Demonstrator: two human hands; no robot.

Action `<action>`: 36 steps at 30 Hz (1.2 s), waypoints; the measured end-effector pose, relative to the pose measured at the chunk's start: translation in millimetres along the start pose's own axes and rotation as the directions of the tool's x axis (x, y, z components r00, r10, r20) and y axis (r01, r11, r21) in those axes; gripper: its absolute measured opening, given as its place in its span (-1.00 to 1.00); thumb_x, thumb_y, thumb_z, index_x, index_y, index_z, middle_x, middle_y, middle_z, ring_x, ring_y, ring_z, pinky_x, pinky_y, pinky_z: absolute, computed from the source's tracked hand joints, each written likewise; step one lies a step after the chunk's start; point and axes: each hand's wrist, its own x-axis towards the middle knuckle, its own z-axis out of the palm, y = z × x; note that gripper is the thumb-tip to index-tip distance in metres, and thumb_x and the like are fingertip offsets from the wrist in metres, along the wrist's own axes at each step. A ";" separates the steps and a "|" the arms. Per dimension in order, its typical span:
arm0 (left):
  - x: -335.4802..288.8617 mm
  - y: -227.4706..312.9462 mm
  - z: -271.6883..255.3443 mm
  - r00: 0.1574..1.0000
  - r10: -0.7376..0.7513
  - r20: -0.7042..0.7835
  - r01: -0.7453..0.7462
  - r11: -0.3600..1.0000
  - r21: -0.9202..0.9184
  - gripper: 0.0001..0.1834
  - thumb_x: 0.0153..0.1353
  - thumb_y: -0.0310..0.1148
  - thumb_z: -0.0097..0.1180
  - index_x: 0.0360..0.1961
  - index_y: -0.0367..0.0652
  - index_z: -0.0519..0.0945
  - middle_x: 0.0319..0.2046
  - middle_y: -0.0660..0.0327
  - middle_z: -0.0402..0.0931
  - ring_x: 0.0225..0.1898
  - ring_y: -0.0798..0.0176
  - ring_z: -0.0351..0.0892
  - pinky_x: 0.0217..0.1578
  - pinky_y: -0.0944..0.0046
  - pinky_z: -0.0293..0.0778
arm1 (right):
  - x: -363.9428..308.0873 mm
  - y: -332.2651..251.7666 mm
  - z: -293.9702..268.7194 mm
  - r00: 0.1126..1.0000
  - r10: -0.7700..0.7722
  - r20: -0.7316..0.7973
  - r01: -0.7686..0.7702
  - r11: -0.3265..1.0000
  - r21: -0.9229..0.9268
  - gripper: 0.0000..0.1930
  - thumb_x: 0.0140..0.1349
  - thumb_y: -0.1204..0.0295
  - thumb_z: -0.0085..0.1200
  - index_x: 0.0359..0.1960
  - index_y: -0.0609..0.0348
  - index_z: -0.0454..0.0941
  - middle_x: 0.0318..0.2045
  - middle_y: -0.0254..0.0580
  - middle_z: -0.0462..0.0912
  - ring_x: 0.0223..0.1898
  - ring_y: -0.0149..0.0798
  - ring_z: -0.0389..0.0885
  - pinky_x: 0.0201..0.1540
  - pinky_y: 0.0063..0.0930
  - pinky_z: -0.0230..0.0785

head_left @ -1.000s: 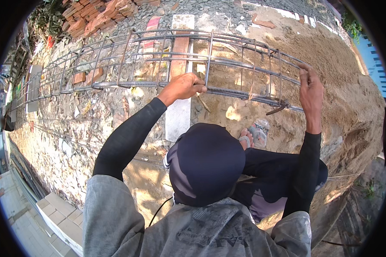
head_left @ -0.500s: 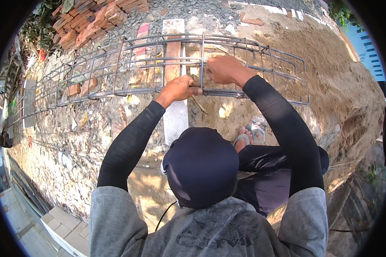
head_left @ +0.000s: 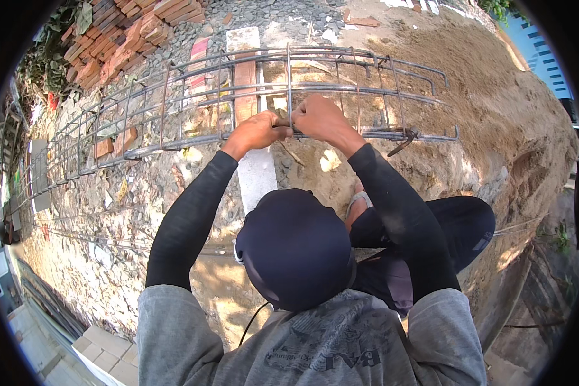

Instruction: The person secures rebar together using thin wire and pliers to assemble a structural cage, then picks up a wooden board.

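Observation:
A long rebar cage (head_left: 206, 137) of thin steel bars and square stirrups lies across in front of me. My left hand (head_left: 257, 134) grips its near bars beside an upright stirrup, thumb and fingers closed. Right against it, my right hand (head_left: 320, 121) is closed in a pinch at the same stirrup. Whatever small thing lies between these fingers is hidden. A dark, rusty hooked piece (head_left: 402, 143) rests over the near bar to the right of my hands.
A pale board (head_left: 258, 177) and a reddish wooden piece (head_left: 246, 90) lie beneath the cage. Stacked bricks (head_left: 119, 38) stand at the far left. Loose bricks (head_left: 125, 139) sit under the cage. Sandy soil (head_left: 476, 109) rises at the right.
My right hand has come down and left to meet my left hand at the stirrup. The hooked piece, covered by my right arm before, now shows. The view has shifted slightly.

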 end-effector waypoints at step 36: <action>-8.8 17.0 -11.7 0.994 -0.106 -0.016 0.102 0.984 -0.144 -0.71 0.19 -0.19 0.41 -0.17 -0.16 0.81 -0.43 0.15 0.73 -0.39 0.32 0.64 -0.26 0.22 0.53 | -77.4 -4.1 156.5 0.956 -0.028 -0.292 0.250 0.600 0.760 -0.54 0.36 0.49 -0.05 0.30 0.25 0.46 -0.42 0.10 0.68 -0.39 -0.10 0.70 -0.31 -0.18 0.50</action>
